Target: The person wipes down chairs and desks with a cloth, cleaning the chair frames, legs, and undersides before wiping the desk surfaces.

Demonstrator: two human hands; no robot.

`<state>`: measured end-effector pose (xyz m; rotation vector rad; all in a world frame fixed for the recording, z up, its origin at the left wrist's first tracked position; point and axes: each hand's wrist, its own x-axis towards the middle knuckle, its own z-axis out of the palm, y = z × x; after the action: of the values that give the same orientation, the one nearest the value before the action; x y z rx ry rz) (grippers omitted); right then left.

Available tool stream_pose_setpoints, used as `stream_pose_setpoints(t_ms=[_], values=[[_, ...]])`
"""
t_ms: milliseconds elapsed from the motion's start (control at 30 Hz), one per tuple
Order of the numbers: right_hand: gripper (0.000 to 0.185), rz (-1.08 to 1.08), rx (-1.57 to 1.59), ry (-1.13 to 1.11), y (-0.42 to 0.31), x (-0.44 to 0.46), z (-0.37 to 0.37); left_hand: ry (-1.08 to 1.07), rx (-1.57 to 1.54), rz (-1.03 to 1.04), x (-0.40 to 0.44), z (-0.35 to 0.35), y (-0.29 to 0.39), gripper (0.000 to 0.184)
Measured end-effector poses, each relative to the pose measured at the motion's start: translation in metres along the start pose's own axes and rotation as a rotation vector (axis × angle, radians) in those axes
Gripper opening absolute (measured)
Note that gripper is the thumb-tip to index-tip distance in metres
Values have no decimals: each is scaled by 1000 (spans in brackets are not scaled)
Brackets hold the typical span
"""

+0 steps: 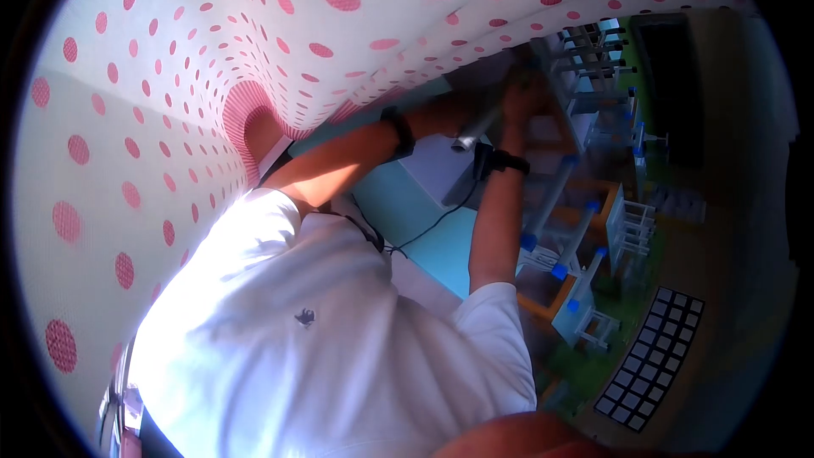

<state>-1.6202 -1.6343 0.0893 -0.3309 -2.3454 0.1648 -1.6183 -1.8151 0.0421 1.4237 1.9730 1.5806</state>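
Well, your left hand (454,112) sits in shadow, and I can't tell whether its fingers are spread or closed; your right hand (524,100), just beside it, is too dark to say what it grips, if anything. The silver tube (476,131) lies between your hands, its round end towards you. Above your left hand hangs the polka-dot curtain (342,34), and below your right hand a dark cable (440,221) crosses the pale blue surface (398,208)

No legible lettering, just a small dark emblem (305,317) on the white shirt (348,373)
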Motion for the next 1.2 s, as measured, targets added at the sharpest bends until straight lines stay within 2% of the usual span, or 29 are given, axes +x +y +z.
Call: stream_pose_setpoints(t_ms=[33,67,133,167,267,333,400,467,500,567,600,667,733,767,833,867,933,967,1000,1067,1167,1200], values=[[37,-9,35,5,-6,0,-7,-86,119,-87,-1,-4,6,50],[37,-1,26,-6,-12,0,-14,-94,107,-92,0,-9,13,50],[39,-25,137,-166,-21,-3,-26,-160,139,-136,-1,-19,23,47],[39,-14,133,-177,-26,-7,-32,-72,151,-52,-1,-7,7,45],[41,-24,111,-193,-48,-20,-50,-21,176,-82,-6,-9,14,43],[41,128,322,-385,-54,-31,-61,-3,219,-53,-7,-4,9,43],[41,149,265,-461,-60,-39,-68,13,261,-43,-11,-4,8,43],[41,179,230,-545,-59,-51,-65,-172,172,-298,-10,-15,21,41],[44,207,222,-538,-53,-46,-56,-29,223,-172,-13,-6,12,38],[46,264,209,-540,-36,-43,-49,-57,276,-171,-10,-2,9,38],[48,138,119,-494,-31,-37,-46,-68,329,-150,-8,-3,8,37],[50,29,18,-445,-29,-33,-48,-171,319,-146,-5,-8,14,37],[53,36,73,-414,-32,-30,-48,-359,362,-129,6,-6,3,41],[54,40,91,-403,-31,-30,-48,-366,360,-127,7,-4,-4,41],[55,75,152,-426,-22,-28,-42,-316,81,-54,5,9,-28,63],[55,82,151,-426,-17,-27,-39,-323,80,-54,4,15,-36,63],[56,65,142,-420,3,-24,-24,-94,200,138,-1,24,-45,69],[56,61,138,-418,17,-21,-15,-99,198,137,-6,16,-28,69],[53,-47,93,-397,41,-13,5,-188,162,18,-10,-3,-1,73],[50,-139,54,-380,49,-20,13,-292,127,-111,-21,-10,12,77],[43,-66,4,-293,10,-8,-6,-178,60,13,-22,7,-27,80],[41,-46,-18,-261,0,-1,-14,-182,115,127,-19,18,-61,84]])
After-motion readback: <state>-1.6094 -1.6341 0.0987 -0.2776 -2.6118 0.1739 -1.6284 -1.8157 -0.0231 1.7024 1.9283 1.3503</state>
